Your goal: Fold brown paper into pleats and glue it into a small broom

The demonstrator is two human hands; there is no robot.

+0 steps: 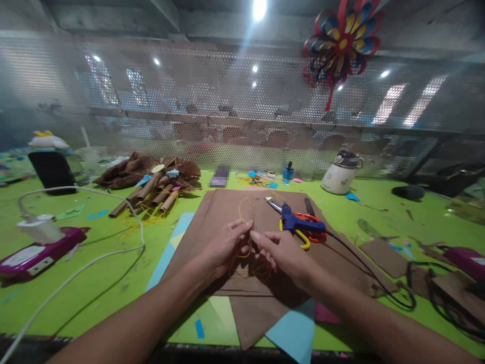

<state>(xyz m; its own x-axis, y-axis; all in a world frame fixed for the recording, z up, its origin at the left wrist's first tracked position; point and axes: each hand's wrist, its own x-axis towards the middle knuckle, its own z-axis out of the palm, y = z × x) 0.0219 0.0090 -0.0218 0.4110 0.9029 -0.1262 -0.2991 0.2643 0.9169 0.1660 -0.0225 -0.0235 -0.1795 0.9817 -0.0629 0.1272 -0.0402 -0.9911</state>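
Observation:
Over the brown paper sheets point(212, 212), my left hand point(233, 242) pinches a thin yellow string point(242, 206), which loops above and below the fingers. My right hand point(278, 250) is close beside it, thumb and index finger pressed together near the left fingertips; whatever is between them is too small to make out. More loops of the string lie on the paper beneath both hands. A blue glue gun point(299, 221) rests on the paper just beyond my right hand, beside scissors with red handles point(317, 235).
On the green table point(109, 268) a purple power strip point(45, 250) and white cable lie left. Rolled brown paper tubes point(144, 194) stand back left, a white kettle point(338, 174) back right. The glue gun's black cord point(364, 268) runs right. A paper flower point(343, 43) hangs above.

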